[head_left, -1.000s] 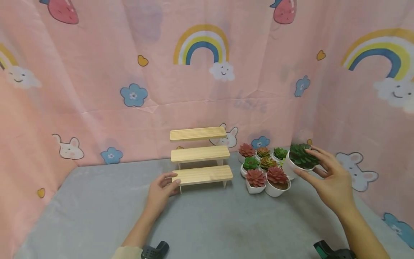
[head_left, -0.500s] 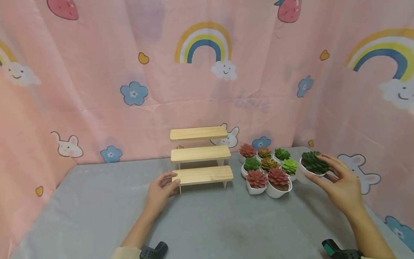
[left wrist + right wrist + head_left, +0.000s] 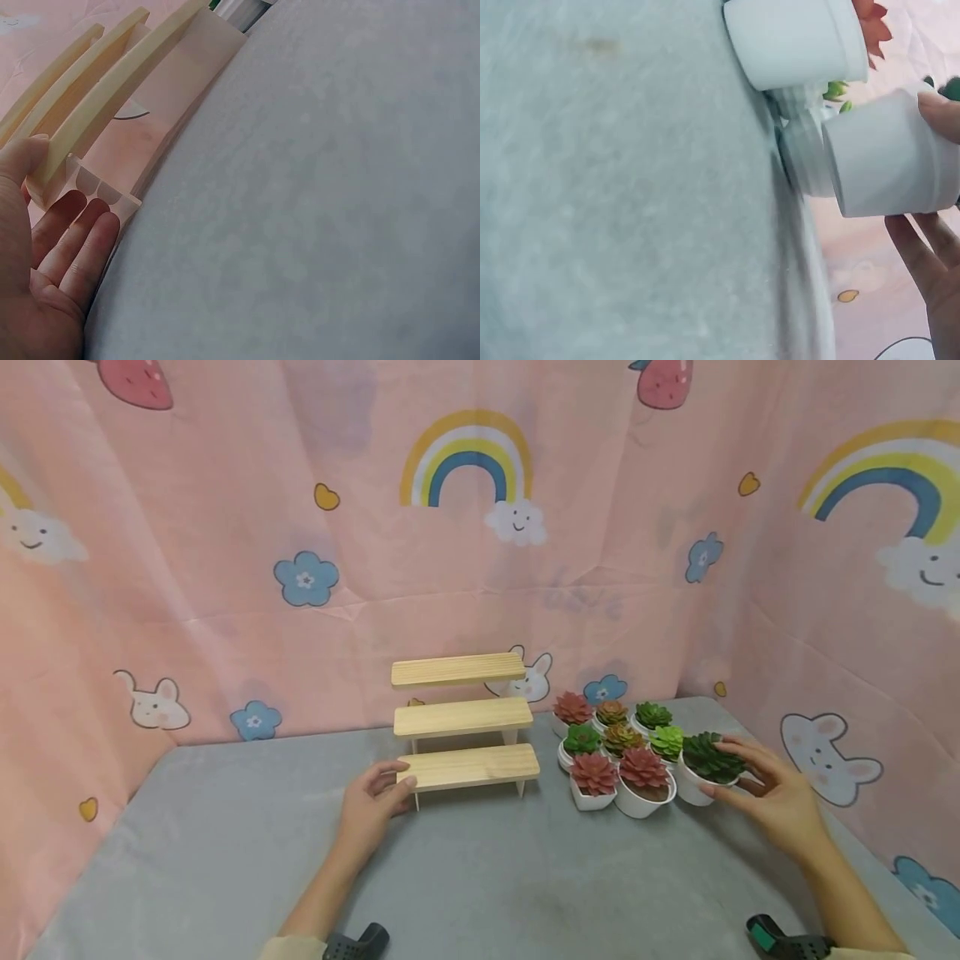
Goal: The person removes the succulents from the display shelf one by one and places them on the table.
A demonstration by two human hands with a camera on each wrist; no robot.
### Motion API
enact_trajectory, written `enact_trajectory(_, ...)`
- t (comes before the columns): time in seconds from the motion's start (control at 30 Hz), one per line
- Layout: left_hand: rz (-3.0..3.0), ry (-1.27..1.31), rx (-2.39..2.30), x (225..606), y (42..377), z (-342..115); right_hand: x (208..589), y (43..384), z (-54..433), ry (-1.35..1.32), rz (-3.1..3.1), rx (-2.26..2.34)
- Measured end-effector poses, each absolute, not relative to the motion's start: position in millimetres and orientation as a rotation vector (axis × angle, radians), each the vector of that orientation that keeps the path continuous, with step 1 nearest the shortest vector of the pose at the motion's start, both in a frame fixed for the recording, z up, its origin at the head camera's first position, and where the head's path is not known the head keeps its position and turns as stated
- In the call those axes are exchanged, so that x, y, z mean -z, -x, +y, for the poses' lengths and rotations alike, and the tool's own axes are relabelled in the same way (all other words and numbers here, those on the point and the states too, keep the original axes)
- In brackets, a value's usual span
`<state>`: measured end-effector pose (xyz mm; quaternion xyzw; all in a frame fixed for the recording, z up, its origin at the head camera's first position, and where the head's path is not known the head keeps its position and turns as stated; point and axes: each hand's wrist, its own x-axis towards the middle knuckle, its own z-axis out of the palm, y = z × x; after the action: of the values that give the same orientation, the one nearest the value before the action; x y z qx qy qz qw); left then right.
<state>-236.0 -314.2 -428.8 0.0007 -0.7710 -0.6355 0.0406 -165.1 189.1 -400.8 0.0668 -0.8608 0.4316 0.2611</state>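
Note:
My right hand [image 3: 780,797] grips a white pot with a dark green succulent [image 3: 712,758] at the right end of a group of potted succulents. In the right wrist view, the thumb lies near the rim of this white pot [image 3: 889,154], with fingers on its opposite side. Its base looks slightly off the cloth. My left hand [image 3: 371,806] holds the left end of a three-tier wooden display stand [image 3: 468,766] at its lowest shelf. In the left wrist view the thumb is on the shelf's end [image 3: 56,161], and the fingers touch the clear leg [image 3: 101,184].
Left of the held pot stand several potted succulents, among them a red one in a round pot [image 3: 645,777], a red one in a square pot [image 3: 592,781] and a bright green one [image 3: 666,743]. Grey cloth [image 3: 480,877] covers the table. A pink patterned curtain [image 3: 600,552] hangs behind.
My right hand carried the dark green succulent rightward out from over the group, then back left and lower, beside the front red one. My left hand has stayed on the stand.

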Motion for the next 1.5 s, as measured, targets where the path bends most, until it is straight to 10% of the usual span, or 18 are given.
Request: enact_trajectory(1.5,-2.306,0.093,1.983,434.7,235.9,-307.5,419.6,160.3,205.5,-0.22,-2.49,-1.263)
